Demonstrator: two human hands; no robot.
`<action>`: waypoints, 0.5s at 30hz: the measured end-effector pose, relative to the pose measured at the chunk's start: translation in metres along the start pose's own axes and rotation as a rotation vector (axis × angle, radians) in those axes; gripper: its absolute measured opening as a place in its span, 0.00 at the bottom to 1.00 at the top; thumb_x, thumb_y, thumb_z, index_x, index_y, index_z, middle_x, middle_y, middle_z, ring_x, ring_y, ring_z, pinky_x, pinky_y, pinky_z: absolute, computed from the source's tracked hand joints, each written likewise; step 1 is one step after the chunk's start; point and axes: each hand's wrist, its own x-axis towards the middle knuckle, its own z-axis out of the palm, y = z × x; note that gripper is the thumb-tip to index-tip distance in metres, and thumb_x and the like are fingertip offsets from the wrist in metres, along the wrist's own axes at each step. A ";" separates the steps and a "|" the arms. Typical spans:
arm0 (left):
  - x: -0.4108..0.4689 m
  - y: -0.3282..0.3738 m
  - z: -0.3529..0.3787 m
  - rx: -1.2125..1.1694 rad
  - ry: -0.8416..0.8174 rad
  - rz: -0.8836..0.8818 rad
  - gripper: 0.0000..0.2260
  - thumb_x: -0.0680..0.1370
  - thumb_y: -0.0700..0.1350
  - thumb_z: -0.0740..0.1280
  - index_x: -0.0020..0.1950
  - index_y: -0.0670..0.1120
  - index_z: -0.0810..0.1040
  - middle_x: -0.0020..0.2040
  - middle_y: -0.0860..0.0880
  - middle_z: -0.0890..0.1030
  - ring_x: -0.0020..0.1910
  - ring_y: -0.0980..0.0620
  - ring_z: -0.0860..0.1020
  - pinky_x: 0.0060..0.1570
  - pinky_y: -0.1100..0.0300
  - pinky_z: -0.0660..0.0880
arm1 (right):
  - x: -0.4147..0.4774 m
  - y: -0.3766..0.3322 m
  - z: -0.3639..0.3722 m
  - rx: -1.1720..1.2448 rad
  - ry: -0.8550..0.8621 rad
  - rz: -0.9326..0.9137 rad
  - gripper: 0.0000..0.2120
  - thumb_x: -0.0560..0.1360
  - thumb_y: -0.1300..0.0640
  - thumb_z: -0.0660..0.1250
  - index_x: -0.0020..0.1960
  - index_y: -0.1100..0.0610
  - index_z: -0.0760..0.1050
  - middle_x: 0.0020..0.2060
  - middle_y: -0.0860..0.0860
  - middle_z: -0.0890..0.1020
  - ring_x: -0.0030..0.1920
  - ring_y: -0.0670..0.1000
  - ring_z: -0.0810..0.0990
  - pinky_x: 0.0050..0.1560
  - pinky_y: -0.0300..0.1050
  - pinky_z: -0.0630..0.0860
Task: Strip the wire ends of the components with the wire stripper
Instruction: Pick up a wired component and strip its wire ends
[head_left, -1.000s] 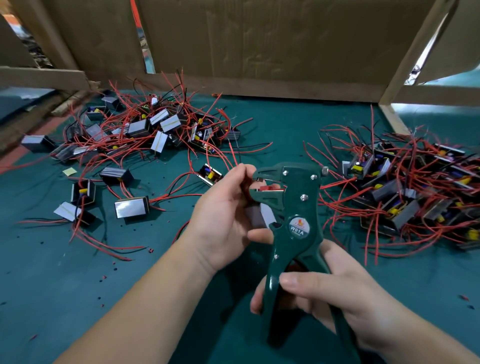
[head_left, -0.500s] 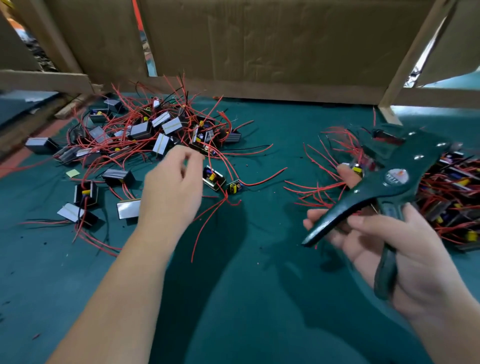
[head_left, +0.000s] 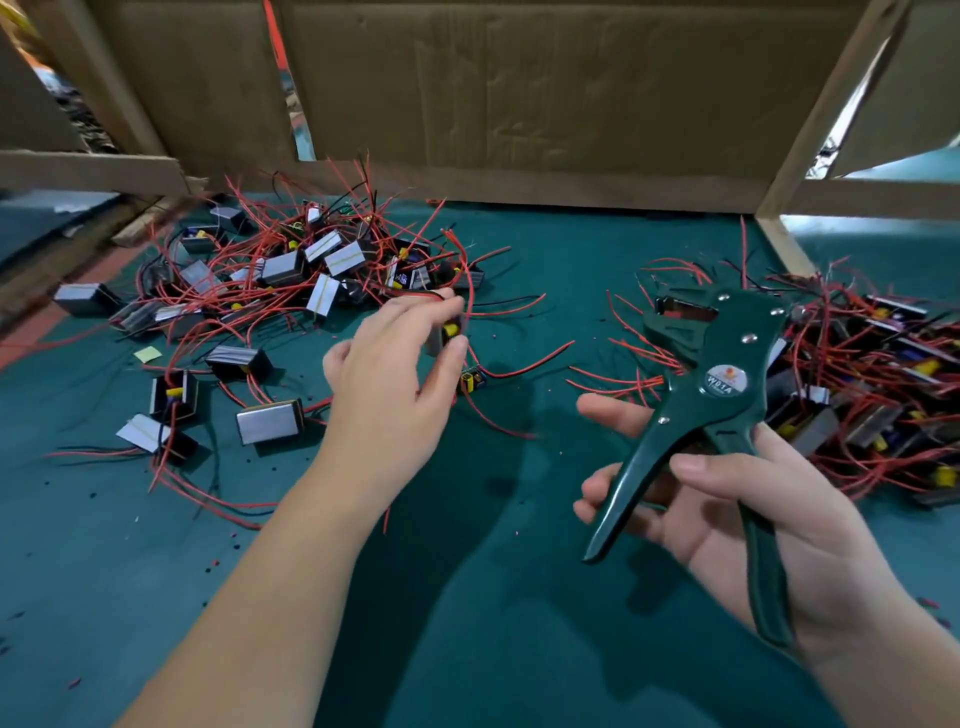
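My left hand (head_left: 395, 374) pinches a small grey component (head_left: 448, 328) with a yellow part and red wires, at the near edge of the left pile (head_left: 270, 280). My right hand (head_left: 727, 509) holds the dark green wire stripper (head_left: 722, 395) by its handles, which are spread apart. The stripper's jaws point up and left, above the edge of the right pile (head_left: 857, 384) of components with red wires. Another small component (head_left: 471, 380) lies on the mat just right of my left hand.
A green mat (head_left: 519, 597) covers the table. Cardboard walls (head_left: 519, 93) and a wooden frame (head_left: 779, 234) close the back. Loose grey components (head_left: 269, 421) and red wires lie at the left. Small bits of insulation dot the mat.
My left hand has dropped one component at the left pile and now pinches another. My right hand has brought the stripper lower and nearer the middle, handles still spread.
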 end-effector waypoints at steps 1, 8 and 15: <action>0.000 0.001 -0.001 -0.076 0.025 0.045 0.11 0.78 0.45 0.64 0.59 0.52 0.79 0.57 0.58 0.78 0.59 0.60 0.74 0.61 0.54 0.68 | 0.000 0.001 0.000 0.002 0.002 0.002 0.29 0.59 0.65 0.76 0.56 0.65 0.68 0.59 0.68 0.77 0.39 0.66 0.81 0.44 0.63 0.78; -0.003 0.013 0.002 -0.711 -0.088 -0.125 0.11 0.76 0.31 0.66 0.47 0.47 0.74 0.42 0.50 0.84 0.46 0.52 0.83 0.50 0.61 0.77 | 0.002 0.000 0.002 0.018 0.037 0.044 0.42 0.56 0.63 0.77 0.67 0.67 0.65 0.59 0.67 0.77 0.39 0.65 0.81 0.44 0.64 0.78; -0.002 0.021 0.004 -1.034 -0.136 -0.358 0.13 0.69 0.45 0.69 0.52 0.45 0.74 0.39 0.47 0.85 0.41 0.53 0.82 0.45 0.62 0.78 | 0.001 -0.008 0.001 0.053 0.024 0.066 0.43 0.54 0.59 0.78 0.66 0.66 0.68 0.58 0.66 0.78 0.38 0.64 0.81 0.43 0.62 0.79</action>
